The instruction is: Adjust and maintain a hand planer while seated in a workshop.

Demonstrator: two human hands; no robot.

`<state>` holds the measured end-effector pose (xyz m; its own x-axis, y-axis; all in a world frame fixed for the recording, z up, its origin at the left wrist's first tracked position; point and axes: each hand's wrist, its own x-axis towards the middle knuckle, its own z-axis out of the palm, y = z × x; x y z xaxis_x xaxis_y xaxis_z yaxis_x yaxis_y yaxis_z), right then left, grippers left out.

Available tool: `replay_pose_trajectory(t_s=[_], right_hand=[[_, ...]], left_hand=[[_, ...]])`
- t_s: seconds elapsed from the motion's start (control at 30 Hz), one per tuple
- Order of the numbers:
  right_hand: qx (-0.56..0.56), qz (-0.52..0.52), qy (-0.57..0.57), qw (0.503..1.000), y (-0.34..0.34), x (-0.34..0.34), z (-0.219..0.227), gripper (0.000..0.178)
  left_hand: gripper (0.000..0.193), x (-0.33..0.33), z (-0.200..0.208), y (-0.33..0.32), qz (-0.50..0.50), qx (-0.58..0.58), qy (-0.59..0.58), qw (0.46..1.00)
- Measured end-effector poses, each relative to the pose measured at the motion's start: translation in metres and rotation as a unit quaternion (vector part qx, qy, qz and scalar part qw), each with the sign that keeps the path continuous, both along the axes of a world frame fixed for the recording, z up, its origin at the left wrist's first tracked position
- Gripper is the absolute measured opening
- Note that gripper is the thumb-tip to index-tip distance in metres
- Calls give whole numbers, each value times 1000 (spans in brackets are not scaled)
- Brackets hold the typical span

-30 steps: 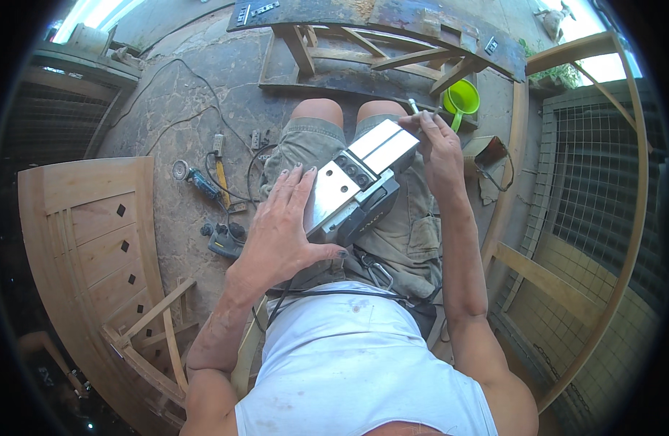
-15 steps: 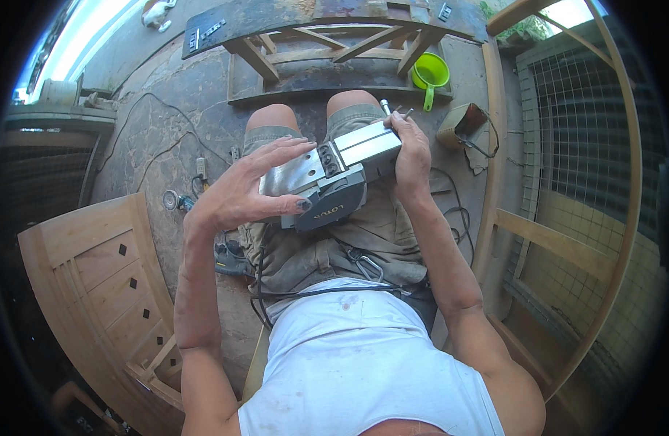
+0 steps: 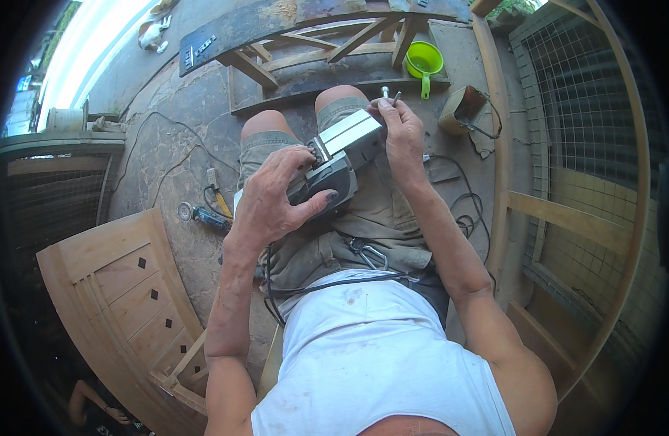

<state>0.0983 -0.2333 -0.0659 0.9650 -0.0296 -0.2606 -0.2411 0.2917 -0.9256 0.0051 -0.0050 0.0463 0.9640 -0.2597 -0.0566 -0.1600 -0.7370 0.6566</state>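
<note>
An electric planer [image 3: 353, 138] lies upside down across my lap, its silver sole and cutter drum [image 3: 320, 151] facing up. My left hand [image 3: 276, 185] rests over its nearer-left part, with curled fingertips at the drum and the thumb along the dark side housing. Beside the planer's far right end, my right hand [image 3: 403, 134] pinches a small metal rod-shaped tool [image 3: 386, 92], whose ends stick up past the fingers. Its exact kind is partly hidden by the fingers. A black cord [image 3: 268, 276] runs over my lap below the planer.
Ahead stands a wooden workbench [image 3: 276, 33], with a green dipper [image 3: 424, 59] near its legs. An angle grinder [image 3: 204, 216] and a carved wooden panel [image 3: 131, 283] lie at left. A tin can [image 3: 461, 110] and wooden frame [image 3: 498, 145] are right; another person's arm [image 3: 91, 396] shows lower left.
My left fingers have gone from lying flat on the sole to curling at the cutter drum. My right hand has shifted off the planer's side, still with the small metal tool.
</note>
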Motion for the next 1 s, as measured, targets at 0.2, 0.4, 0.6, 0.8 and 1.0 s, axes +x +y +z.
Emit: replay_pose_trajectory(t_s=[0.2,0.4,0.6,0.8,1.0], right_hand=[[-139,-10,-118,983,-34,-26,47,23],[-284,67,-328,898,-18,-62,74,15],[-403,187,-415,794,-3,-77,68,36],[-440,226,-446,746,-3,-63,78,40],[-489,277,-445,698,-7,-60,92,45]], left_hand=[[54,3,-11,3,-4,12,-49,999],[54,2,4,0,4,30,-12,999],[57,-10,-14,8,-1,26,-84,996],[87,0,-6,86,105,-76,-96,987],[54,-63,-161,317,548,87,57,830]])
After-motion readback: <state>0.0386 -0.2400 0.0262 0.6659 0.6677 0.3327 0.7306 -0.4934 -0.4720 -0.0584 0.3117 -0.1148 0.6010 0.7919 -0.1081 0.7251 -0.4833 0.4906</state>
